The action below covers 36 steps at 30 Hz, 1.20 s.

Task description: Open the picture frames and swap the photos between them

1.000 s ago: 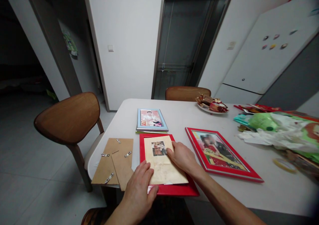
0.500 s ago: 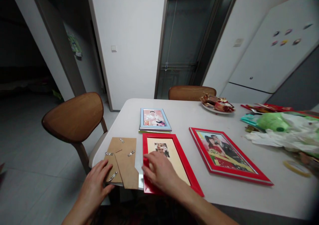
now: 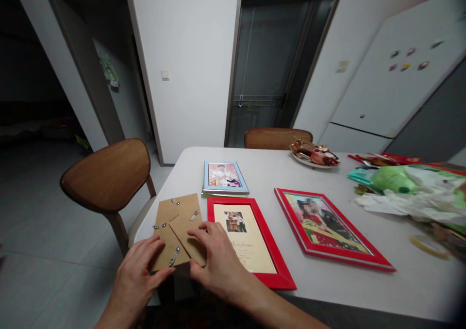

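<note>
Beyond your table's [image 3: 262, 173] far edge, you face a far chair [image 3: 278, 138], a white wall [image 3: 189, 76] and a dark door [image 3: 267, 67]; a left chair [image 3: 109, 173] (brown-backed too) stands on grey floor [image 3: 36, 251].

Brown wooden chair [image 3: 109, 173], wall switch [image 3: 165, 75], white plate [image 3: 309, 164], fridge [image 3: 378, 93] with magnets [image 3: 406, 67]

Both hands [image 3: 174, 266] palms down, fingers bent, thumbs pointing inward

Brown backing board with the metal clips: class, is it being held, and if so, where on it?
The backing board is held in both hands: the left hand at its near left corner, the right hand at its near right part.
</note>
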Each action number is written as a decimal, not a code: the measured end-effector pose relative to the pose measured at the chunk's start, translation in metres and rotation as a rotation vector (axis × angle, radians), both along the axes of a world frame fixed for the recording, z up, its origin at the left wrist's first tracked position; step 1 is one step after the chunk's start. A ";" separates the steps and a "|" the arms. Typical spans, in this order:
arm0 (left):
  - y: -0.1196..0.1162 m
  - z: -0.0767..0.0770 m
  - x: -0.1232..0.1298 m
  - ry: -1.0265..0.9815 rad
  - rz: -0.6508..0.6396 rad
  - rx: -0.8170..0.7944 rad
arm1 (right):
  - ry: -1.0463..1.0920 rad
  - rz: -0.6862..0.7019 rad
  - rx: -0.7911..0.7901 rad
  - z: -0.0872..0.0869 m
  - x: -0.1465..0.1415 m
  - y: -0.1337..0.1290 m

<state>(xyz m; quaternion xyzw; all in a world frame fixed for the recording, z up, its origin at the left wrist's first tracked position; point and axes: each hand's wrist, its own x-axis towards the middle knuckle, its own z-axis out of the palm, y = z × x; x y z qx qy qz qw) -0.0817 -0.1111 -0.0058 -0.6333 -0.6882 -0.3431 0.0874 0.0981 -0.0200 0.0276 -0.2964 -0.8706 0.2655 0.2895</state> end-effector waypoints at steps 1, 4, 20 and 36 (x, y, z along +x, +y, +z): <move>0.003 0.005 0.009 -0.003 -0.019 0.007 | 0.010 -0.009 0.021 0.005 0.010 0.001; 0.017 0.014 0.042 -0.029 -0.098 0.010 | -0.011 -0.065 0.043 0.011 0.045 0.006; 0.062 -0.002 0.113 -0.024 -0.308 -0.250 | -0.231 -0.247 0.120 -0.038 0.122 0.033; 0.045 -0.002 0.106 -0.053 -0.351 -0.358 | -0.313 -0.238 0.171 -0.032 0.117 0.041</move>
